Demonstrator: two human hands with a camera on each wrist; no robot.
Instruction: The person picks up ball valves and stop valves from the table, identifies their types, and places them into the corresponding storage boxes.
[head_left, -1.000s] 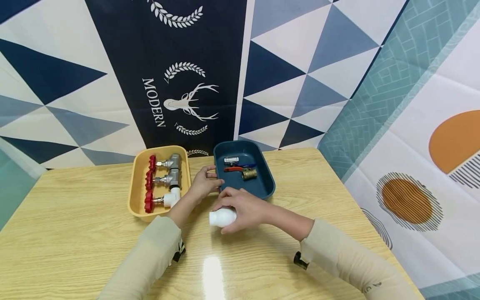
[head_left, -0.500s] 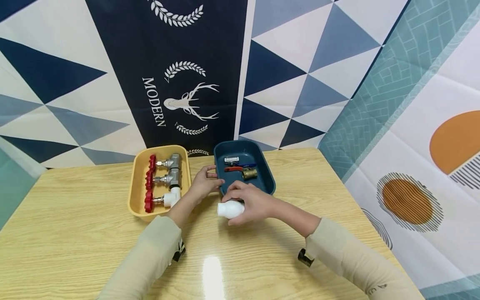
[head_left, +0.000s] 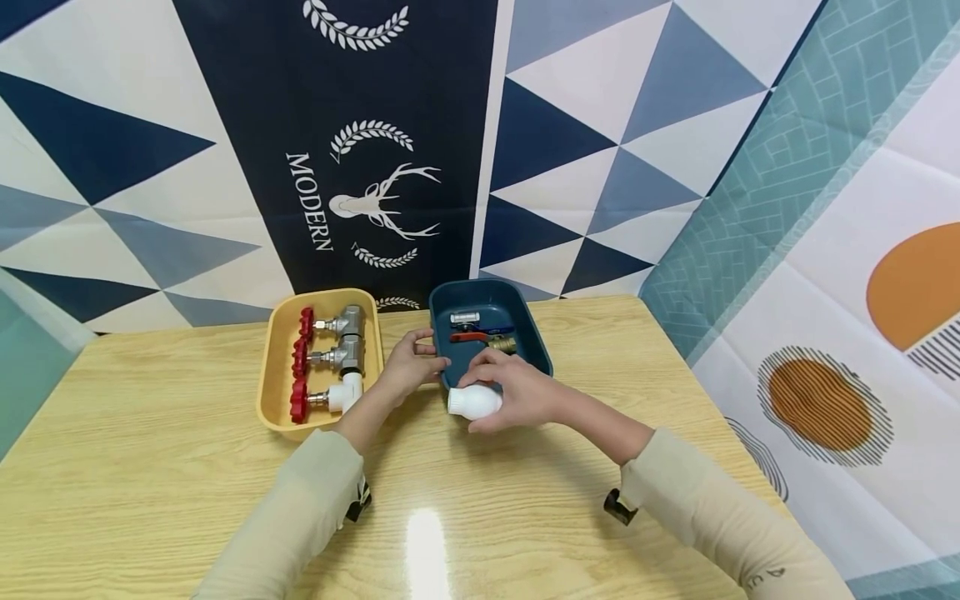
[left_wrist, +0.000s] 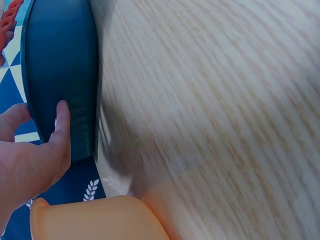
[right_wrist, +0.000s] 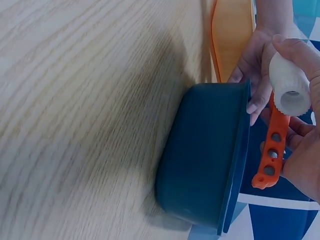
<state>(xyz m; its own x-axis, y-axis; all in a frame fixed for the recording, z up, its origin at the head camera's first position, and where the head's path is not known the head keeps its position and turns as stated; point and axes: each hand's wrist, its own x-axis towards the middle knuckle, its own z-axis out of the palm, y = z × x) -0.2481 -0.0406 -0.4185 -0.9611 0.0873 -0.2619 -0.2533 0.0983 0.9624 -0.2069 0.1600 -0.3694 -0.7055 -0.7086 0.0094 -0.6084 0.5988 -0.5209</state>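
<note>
My right hand [head_left: 528,393] grips a white plastic ball valve [head_left: 475,402] over the near edge of the blue bin [head_left: 534,337]. In the right wrist view, the valve's open ridged end shows, and its orange lever handle [right_wrist: 271,152] points past the bin's rim. My left hand [head_left: 406,368] pinches the bin's left rim, thumb on the inner side, with a finger along the outer wall in the left wrist view. Inside the bin lie a brass ball valve [head_left: 502,344] with a red lever, partly hidden by my right hand, and a small silver valve [head_left: 465,317] beside a blue handle.
A yellow bin [head_left: 274,375] stands left of the blue one, holding several valves with red handwheels [head_left: 299,358]. Both bins are on a wooden table [head_left: 150,467] near its back edge, against a patterned backdrop [head_left: 390,100].
My right hand has carried the white ball valve up and to the right, from in front of the blue bin to over its near edge. The left hand stays at the rim.
</note>
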